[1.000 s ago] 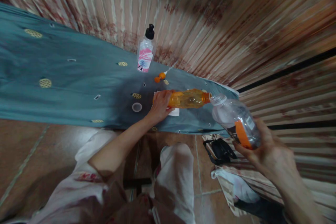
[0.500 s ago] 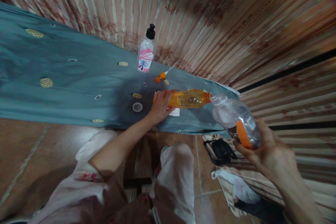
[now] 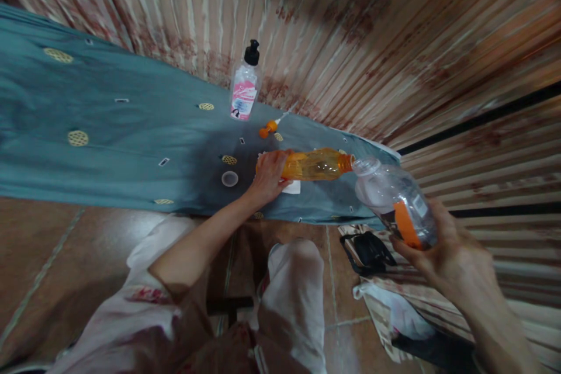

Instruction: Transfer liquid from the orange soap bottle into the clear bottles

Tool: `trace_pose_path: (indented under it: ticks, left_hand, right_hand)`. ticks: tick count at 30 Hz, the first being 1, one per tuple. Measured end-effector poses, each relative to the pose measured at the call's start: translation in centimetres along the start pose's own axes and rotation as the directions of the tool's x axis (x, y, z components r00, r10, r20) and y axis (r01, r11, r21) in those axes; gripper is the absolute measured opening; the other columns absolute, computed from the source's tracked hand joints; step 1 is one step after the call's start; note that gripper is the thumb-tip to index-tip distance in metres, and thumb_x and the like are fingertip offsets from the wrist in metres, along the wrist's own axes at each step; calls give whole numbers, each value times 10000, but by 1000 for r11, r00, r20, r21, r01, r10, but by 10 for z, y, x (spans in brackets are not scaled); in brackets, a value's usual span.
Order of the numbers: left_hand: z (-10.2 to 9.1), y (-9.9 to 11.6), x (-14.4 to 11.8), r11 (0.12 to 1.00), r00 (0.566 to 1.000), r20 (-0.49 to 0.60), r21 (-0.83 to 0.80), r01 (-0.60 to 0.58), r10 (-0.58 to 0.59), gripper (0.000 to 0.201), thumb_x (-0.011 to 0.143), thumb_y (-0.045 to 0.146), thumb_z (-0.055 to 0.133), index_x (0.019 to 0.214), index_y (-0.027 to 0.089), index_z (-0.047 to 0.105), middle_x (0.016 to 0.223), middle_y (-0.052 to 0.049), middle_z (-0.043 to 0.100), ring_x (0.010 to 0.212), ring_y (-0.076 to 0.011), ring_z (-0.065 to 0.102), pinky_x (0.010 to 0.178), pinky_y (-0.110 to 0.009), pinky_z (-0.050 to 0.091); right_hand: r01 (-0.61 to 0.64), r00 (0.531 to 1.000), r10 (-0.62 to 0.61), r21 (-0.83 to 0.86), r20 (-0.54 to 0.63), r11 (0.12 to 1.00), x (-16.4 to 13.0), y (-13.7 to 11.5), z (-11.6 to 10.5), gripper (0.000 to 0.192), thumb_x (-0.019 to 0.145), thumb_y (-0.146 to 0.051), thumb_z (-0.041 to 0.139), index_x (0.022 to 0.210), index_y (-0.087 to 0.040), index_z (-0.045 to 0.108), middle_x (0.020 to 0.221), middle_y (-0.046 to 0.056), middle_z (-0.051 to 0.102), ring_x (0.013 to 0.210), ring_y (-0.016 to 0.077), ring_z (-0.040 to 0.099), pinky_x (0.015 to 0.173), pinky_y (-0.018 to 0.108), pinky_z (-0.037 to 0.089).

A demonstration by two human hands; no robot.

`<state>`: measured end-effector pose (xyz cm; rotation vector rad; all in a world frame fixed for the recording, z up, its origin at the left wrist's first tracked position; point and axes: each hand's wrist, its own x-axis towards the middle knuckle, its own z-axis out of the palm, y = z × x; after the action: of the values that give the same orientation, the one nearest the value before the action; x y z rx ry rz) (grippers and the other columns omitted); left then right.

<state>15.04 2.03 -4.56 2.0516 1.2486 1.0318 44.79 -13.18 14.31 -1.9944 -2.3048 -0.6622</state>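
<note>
Barely shifted, seemingly pouring.
Grasping orange bottle (image 3: pixel 318 165) in left hand (image 3: pixel 268 176), clear bottle (image 3: pixel 385 194) in right hand (image 3: pixel 449 254); keep aligned.

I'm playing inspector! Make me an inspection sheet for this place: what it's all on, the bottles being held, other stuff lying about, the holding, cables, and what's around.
Surface: blue-green cloth with yellow prints, a bit wrinkled.
Held things: orange bottle and clear bottle, mouths together; whether they touch, I can't tell.
Clutter: pump bottle, upright; orange pump; small round cup or cap.
Grips: left grip closed on the orange bottle; right grip closed on the clear bottle.
Cables: nothing seen.
Surroundings: pleated curtain behind; tiled floor; black bag below the cloth's near edge.
</note>
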Motion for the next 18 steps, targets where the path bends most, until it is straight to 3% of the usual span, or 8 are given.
trace_pose_path:
  ticks: [7,13,18]
  left_hand:
    - [6,-5,0,1000,999,-44,-9,-6,6,650,912,464,693,1468,194,492,1392,-158,595,1311,-338,524,1157,-527,380]
    - [4,-3,0,1000,999,-33,-1,-10,10,652,899,414,706,1469,199,472,1400,-154,598,1312,-339,527,1165,-537,370]
    - [5,-4,0,1000,999,-27,10,-22,22,682,911,445,696,1486,166,458,1409,-182,588,1326,-354,512,1159,-528,367]
  right_hand:
    - [17,1000,-17,18,-22,1000,0,0,-1,771,886,-580,529,1459,-63,514,999,217,727,785,345,691,597,408,485]
    - [-20,1000,20,6,23,1000,-2,0,0,755,888,-516,560,1535,-146,437,1036,207,732,812,355,697,605,421,498]
    - [31,999,-31,-7,-20,1000,-2,2,2,774,902,-563,537,1508,-85,467,1086,235,732,831,350,712,604,405,497]
